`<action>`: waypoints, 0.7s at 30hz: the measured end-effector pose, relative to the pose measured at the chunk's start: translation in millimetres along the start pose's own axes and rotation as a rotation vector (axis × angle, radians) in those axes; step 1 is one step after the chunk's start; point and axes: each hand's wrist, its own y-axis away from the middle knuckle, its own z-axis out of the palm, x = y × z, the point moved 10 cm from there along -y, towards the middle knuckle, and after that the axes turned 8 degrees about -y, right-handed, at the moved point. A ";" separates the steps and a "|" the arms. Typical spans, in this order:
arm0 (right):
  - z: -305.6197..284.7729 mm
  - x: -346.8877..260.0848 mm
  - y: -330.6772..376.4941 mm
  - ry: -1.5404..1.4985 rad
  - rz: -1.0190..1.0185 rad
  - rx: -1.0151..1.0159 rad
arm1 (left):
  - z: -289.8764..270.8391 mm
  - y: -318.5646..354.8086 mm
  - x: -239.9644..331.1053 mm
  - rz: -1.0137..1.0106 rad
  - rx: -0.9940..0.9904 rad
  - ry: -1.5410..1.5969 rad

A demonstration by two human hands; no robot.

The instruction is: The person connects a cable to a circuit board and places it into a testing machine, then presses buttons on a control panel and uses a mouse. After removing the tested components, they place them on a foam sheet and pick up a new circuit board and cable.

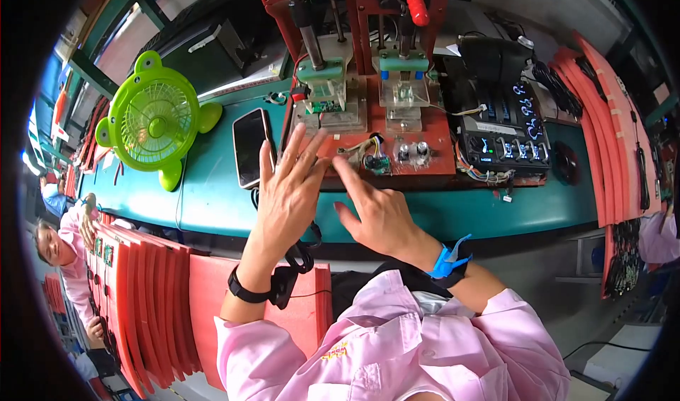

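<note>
My left hand [289, 192] is held over the front left of a red test fixture base [443, 164], fingers stretched out and apart, with nothing visible in it. Beside it, my right hand [382, 215] points its index finger toward the left hand's fingers, its thumb held apart. I cannot tell whether the two touch. Just beyond the left fingertips, a green circuit board [326, 107] sits in a clear plastic holder under a press. A small wired board [380, 164] lies on the base near the right index finger, left of a clear block with two round metal parts [414, 151].
A phone [249, 146] and a green frog-shaped fan [157, 121] stand left on the green table [219, 206]. Right is a black control box [503, 146] with cables. A red-handled lever [418, 8] rises behind. Pink foam sheets [152, 302] stand lower left, near another person [71, 234].
</note>
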 end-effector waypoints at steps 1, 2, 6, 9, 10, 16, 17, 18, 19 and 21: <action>-1.5 0.7 -1.3 0.006 -0.003 0.010 | -1.0 0.5 0.9 0.007 0.009 -0.003; 3.2 2.7 0.3 0.060 0.011 -0.029 | -0.3 3.0 1.4 -0.002 -0.010 0.002; 16.2 11.9 4.9 0.195 0.000 -0.084 | 1.6 4.0 9.8 0.030 -0.033 -0.051; 18.5 8.5 9.5 0.225 -0.058 -0.087 | 4.6 6.8 22.3 0.107 -0.051 -0.151; 20.7 13.2 9.4 0.216 -0.003 -0.142 | 6.3 7.8 22.4 0.102 -0.057 -0.154; -4.5 24.2 21.5 -0.075 0.030 -0.003 | -6.3 -4.4 19.1 -0.104 -0.039 0.120; -5.6 29.4 26.6 -0.069 0.019 0.002 | -9.4 -9.4 21.6 -0.105 -0.026 0.115; -9.4 32.2 34.9 -0.067 -0.027 0.047 | -10.8 -14.4 30.1 -0.050 -0.033 0.187; -13.8 32.4 44.8 -0.067 -0.072 0.089 | -14.7 -17.7 39.5 0.003 -0.042 0.260; -22.5 36.1 59.1 -0.058 -0.114 0.125 | -19.6 -24.4 52.3 0.055 -0.047 0.342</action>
